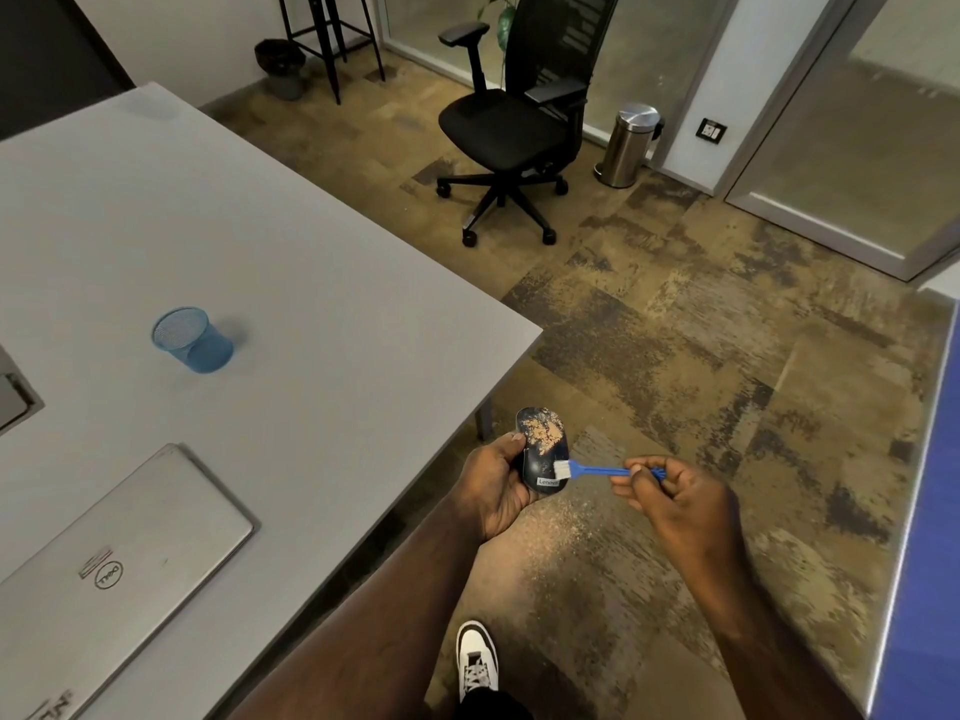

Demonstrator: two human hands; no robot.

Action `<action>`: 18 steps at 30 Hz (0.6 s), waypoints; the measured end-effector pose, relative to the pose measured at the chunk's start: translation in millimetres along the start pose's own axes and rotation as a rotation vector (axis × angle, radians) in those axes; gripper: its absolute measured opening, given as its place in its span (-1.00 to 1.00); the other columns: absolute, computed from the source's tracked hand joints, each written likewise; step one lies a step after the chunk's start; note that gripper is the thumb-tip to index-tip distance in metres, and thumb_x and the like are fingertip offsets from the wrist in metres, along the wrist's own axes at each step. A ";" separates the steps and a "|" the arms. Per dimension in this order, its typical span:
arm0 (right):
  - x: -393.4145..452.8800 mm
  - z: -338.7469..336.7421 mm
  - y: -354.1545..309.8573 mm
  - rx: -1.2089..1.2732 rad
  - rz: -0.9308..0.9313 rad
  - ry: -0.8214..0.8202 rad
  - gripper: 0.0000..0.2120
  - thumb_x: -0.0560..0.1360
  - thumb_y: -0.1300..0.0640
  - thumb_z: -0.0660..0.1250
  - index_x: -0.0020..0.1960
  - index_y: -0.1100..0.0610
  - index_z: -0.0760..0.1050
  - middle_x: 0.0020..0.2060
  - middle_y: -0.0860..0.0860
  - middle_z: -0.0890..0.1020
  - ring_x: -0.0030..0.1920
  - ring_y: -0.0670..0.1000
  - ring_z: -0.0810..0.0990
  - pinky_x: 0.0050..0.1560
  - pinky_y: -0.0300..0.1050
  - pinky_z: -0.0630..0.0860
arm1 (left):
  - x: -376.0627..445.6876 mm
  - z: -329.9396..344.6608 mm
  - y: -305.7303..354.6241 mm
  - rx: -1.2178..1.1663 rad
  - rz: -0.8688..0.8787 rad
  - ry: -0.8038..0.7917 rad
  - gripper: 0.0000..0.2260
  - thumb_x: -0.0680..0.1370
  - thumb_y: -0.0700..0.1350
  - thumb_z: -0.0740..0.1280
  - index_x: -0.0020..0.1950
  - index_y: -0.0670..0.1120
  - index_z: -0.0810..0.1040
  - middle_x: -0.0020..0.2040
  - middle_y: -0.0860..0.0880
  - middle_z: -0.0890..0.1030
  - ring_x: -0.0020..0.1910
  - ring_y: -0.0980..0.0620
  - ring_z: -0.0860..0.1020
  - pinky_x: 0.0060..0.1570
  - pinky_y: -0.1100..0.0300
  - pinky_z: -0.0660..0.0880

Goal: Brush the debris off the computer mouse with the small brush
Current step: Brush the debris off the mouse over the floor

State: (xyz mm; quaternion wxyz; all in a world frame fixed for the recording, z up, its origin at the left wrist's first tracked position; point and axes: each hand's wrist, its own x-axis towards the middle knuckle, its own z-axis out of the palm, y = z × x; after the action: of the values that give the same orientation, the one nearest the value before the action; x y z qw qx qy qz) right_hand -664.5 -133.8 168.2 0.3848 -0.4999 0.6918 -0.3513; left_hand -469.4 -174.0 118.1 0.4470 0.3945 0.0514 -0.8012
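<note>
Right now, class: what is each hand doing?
Left hand: closed around the computer mouse.
Right hand: pinching the small brush by its handle.

Beside the table [311,304], the left hand [493,485] holds the dusty mouse [540,449]; the right hand [670,496] presses the brush [587,469] on it.

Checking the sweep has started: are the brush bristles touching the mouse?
Touching. The head view shows the small brush with its white bristles pressed on the mouse, beside the debris.
</note>
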 end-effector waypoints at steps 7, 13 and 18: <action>-3.0 -1.6 -8.6 -0.015 -0.035 -0.026 -0.79 0.52 0.21 0.38 -0.13 -0.11 0.62 -0.29 -0.15 0.75 -0.23 -0.09 0.77 -0.13 0.11 0.71 | -1.7 2.1 -2.1 0.037 -0.003 -0.008 -0.72 0.66 -0.17 0.06 0.22 -0.28 0.46 0.08 -0.24 0.63 -0.05 -0.12 0.66 -0.03 -0.07 0.57; 0.5 -7.5 -7.8 -0.028 -0.025 0.047 -0.81 0.52 0.17 0.37 -0.14 -0.12 0.61 -0.30 -0.17 0.75 -0.26 0.08 0.77 -0.18 0.24 0.68 | -0.6 2.1 -4.6 0.089 0.010 -0.022 -0.67 0.65 -0.17 0.06 0.33 -0.29 0.41 0.25 -0.28 0.55 0.12 -0.16 0.56 0.29 -0.14 0.42; -5.9 -1.0 -12.9 -0.068 -0.041 -0.005 -0.75 0.52 0.21 0.38 -0.15 -0.16 0.59 -0.31 -0.25 0.73 -0.28 -0.11 0.76 -0.20 0.10 0.71 | 0.7 3.9 -8.7 0.098 -0.002 -0.017 -0.68 0.65 -0.15 0.06 0.30 -0.29 0.42 0.13 -0.26 0.59 0.06 -0.16 0.58 0.24 -0.17 0.42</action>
State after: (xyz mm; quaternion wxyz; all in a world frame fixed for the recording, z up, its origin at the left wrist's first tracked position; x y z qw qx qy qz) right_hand -658.8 -131.2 181.0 0.3620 -0.5277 0.6919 -0.3344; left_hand -478.4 -171.0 117.9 0.4267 0.4090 0.0087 -0.8066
